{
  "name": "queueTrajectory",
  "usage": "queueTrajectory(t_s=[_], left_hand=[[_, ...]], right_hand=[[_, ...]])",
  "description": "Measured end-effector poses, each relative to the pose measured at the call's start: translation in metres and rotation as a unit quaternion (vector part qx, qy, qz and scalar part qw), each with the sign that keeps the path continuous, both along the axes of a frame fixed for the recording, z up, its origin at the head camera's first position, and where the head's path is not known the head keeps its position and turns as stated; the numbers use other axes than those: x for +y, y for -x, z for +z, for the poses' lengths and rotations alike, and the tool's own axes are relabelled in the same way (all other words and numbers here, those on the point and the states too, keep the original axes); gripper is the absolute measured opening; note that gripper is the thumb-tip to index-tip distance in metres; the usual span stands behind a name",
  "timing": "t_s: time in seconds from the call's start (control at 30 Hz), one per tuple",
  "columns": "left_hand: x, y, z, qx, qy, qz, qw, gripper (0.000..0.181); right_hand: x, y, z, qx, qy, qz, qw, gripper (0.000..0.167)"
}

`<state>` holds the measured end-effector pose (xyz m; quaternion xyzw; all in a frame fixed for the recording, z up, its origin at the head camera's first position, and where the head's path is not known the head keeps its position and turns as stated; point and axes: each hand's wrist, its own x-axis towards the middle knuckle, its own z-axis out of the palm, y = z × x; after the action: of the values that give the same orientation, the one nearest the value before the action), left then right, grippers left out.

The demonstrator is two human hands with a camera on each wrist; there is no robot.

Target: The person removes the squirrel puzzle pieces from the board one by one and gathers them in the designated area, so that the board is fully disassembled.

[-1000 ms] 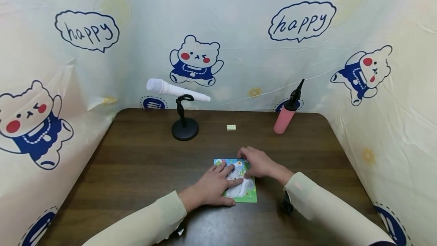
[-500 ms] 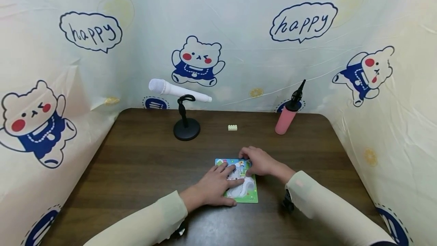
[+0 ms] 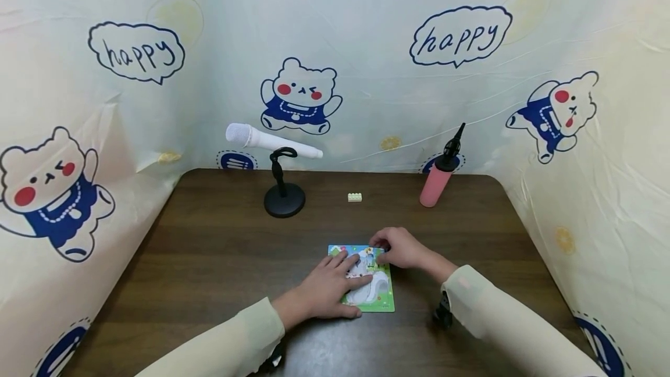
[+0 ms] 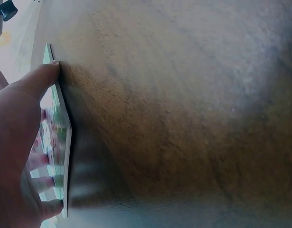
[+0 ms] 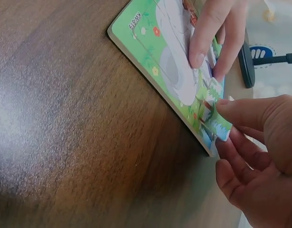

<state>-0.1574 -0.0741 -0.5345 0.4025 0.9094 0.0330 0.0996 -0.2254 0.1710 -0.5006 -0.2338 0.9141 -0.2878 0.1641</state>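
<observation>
Slightly farther right than before in the head view, the right hand (image 3: 402,248) meets the far right corner of the rectangular green-and-blue printed board (image 3: 385,300), on the brown wood-grain table (image 3: 220,260); the left hand (image 3: 328,290) rests spread over its left. Left wrist: this thumb touches the board's edge. Right wrist: this hand pinches a tilted, tree-printed green piece (image 5: 221,126) there.

A board (image 3: 386,302) is lying on the table (image 3: 220,260), the left hand (image 3: 328,288) resting across its left part, the right hand (image 3: 404,249) pinching a piece (image 5: 219,122) at its far right corner. Behind it, a brick (image 3: 355,197) is sitting between a stand (image 3: 284,201) bearing a microphone (image 3: 277,141), left, and a pump (image 3: 435,187), right.
</observation>
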Motion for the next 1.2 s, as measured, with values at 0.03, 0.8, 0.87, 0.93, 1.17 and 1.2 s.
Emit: queueTrajectory(t_s=[0.03,0.8,0.87,0.93,1.17,1.2], left_hand=[[0.0,0.0,0.0,-0.001,0.001,0.0,1.0,0.077],[-0.005,0.003,0.005,-0.009,-0.029,0.011,0.9995,0.081],[-0.008,0.003,0.006,-0.004,-0.035,0.013,0.9993,0.082],[-0.012,0.004,0.006,0.001,-0.037,0.017,0.9992,0.082],[-0.024,0.006,0.005,-0.007,-0.031,0.034,0.9989,0.085],[-0.025,0.006,0.005,-0.008,-0.03,0.035,0.9989,0.086]], right_hand=[[0.001,0.0,0.0,0.003,0.0,-0.001,1.0,0.027],[0.033,0.006,-0.003,-0.023,0.095,-0.019,0.995,0.017],[0.041,0.006,-0.001,-0.02,0.097,-0.024,0.9948,0.017],[0.05,0.007,0.002,-0.019,0.096,-0.03,0.9948,0.016],[0.098,0.007,0.002,-0.019,0.073,-0.069,0.9948,0.014],[0.105,0.006,0.001,-0.023,0.071,-0.077,0.9942,0.013]])
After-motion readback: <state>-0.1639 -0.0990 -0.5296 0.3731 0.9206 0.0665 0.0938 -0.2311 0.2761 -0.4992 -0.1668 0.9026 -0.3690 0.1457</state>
